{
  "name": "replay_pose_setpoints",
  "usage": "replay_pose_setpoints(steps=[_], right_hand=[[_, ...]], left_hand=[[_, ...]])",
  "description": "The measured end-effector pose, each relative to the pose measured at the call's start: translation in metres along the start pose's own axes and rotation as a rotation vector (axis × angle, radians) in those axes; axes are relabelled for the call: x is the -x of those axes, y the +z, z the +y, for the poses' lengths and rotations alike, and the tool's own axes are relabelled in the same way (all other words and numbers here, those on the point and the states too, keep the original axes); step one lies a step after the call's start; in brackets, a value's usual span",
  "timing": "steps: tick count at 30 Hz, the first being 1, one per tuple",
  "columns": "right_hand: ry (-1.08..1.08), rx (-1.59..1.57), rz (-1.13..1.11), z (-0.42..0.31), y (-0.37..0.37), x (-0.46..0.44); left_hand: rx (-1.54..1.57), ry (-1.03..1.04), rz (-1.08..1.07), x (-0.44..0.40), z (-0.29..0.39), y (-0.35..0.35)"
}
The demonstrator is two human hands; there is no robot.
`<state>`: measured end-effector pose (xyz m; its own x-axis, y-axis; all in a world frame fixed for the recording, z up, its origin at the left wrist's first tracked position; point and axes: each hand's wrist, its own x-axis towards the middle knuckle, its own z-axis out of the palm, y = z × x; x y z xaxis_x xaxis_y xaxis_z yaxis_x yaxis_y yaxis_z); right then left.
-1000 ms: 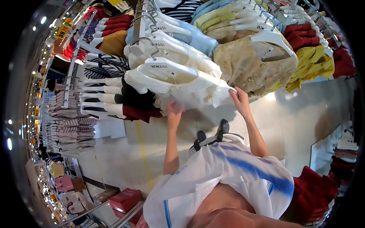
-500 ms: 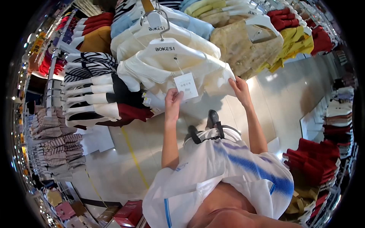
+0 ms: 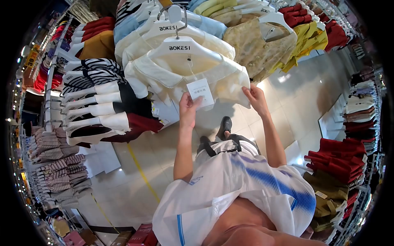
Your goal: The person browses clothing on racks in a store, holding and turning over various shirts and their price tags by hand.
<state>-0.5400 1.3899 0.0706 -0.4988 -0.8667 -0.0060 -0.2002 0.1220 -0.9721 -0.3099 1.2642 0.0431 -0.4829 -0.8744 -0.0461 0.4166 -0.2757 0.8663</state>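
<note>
A cream collared blouse (image 3: 160,80) hangs at the front of a rack on a white hanger (image 3: 180,48) printed BOKESI. From its neckline dangles a white price tag (image 3: 200,91) on a thin string. My left hand (image 3: 188,108) pinches the tag's lower part, thumb across its face. On the other side, my right hand (image 3: 255,98) grips the blouse's sleeve edge between thumb and fingers. Behind the blouse hang other cream garments, partly hidden by it.
Striped and dark tops (image 3: 135,100) hang close on the left. A beige patterned top (image 3: 262,45) and a yellow one (image 3: 308,47) hang to the right. Red garments (image 3: 336,158) fill a rack at lower right. Tiled floor (image 3: 135,180) with a yellow line lies below.
The blouse and rack appear slightly higher and further left in view. My left thumb has shifted up over the tag's face, covering more of its print. Both hands keep their holds.
</note>
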Motion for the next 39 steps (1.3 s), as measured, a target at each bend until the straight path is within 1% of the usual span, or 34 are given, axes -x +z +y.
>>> replay_pose_setpoints(steps=[4, 8, 11, 13, 16, 17, 19, 20, 21, 23, 25, 27, 29, 30, 31, 32, 33, 35, 36, 37, 39], right_hand=[[0.023, 0.012, -0.015, -0.01, 0.006, 0.003], [0.02, -0.032, -0.012, -0.009, 0.014, 0.005], [0.072, -0.028, -0.037, -0.007, 0.017, 0.005], [0.022, -0.007, -0.035, 0.0, 0.02, 0.003], [0.027, -0.061, -0.034, 0.0, 0.023, 0.005], [0.027, -0.062, -0.012, 0.005, 0.024, 0.004], [0.009, -0.081, 0.017, 0.013, 0.026, 0.002], [0.003, -0.087, 0.042, 0.012, 0.028, 0.004], [-0.019, -0.087, 0.032, 0.014, 0.029, 0.004], [-0.004, -0.088, 0.052, 0.014, 0.032, 0.006], [0.03, 0.068, 0.07, 0.014, 0.031, 0.009], [-0.006, 0.102, 0.079, 0.016, 0.031, 0.009], [-0.044, 0.133, 0.078, 0.013, 0.033, 0.008], [-0.031, 0.101, 0.037, 0.007, 0.034, 0.007], [-0.018, 0.07, -0.004, 0.005, 0.032, 0.006], [-0.023, 0.106, -0.081, 0.016, 0.028, 0.001], [-0.022, 0.099, -0.074, 0.013, 0.025, 0.0], [-0.053, 0.01, -0.325, 0.005, 0.017, -0.001], [-0.118, 0.1, -0.425, 0.013, 0.01, -0.006], [-0.117, 0.092, -0.423, 0.021, -0.002, -0.009], [-0.1, 0.018, -0.665, 0.033, -0.032, -0.016]], left_hand=[[0.033, 0.013, -0.022, 0.004, 0.006, -0.001], [-0.005, 0.032, -0.028, 0.007, 0.011, -0.008], [0.023, 0.027, -0.053, 0.008, 0.012, -0.017], [0.073, -0.008, -0.048, 0.009, 0.01, -0.022], [0.105, -0.048, -0.019, 0.01, 0.009, -0.026], [0.103, -0.056, -0.04, 0.009, 0.008, -0.026], [0.05, 0.009, 0.029, 0.006, 0.001, -0.032], [0.03, -0.009, 0.121, 0.004, -0.01, -0.039], [0.029, -0.022, 0.078, 0.004, -0.014, -0.041], [-0.153, -0.017, 0.336, 0.007, -0.018, -0.048], [-0.168, -0.045, 0.32, 0.014, -0.03, -0.06], [-0.188, -0.062, 0.319, 0.023, -0.038, -0.071], [-0.235, -0.149, 0.203, 0.036, -0.043, -0.074], [-0.244, -0.147, 0.193, 0.041, -0.049, -0.075], [-0.26, -0.211, 0.168, 0.045, -0.056, -0.075], [-0.276, -0.276, 0.145, 0.048, -0.063, -0.073], [-0.285, -0.277, 0.139, 0.051, -0.068, -0.068], [-0.368, -0.345, 0.076, 0.055, -0.078, -0.056], [-0.39, -0.372, 0.044, 0.055, -0.079, -0.046], [-0.398, -0.374, 0.045, 0.054, -0.084, -0.039], [-0.403, -0.368, -0.039, 0.05, -0.096, -0.025]])
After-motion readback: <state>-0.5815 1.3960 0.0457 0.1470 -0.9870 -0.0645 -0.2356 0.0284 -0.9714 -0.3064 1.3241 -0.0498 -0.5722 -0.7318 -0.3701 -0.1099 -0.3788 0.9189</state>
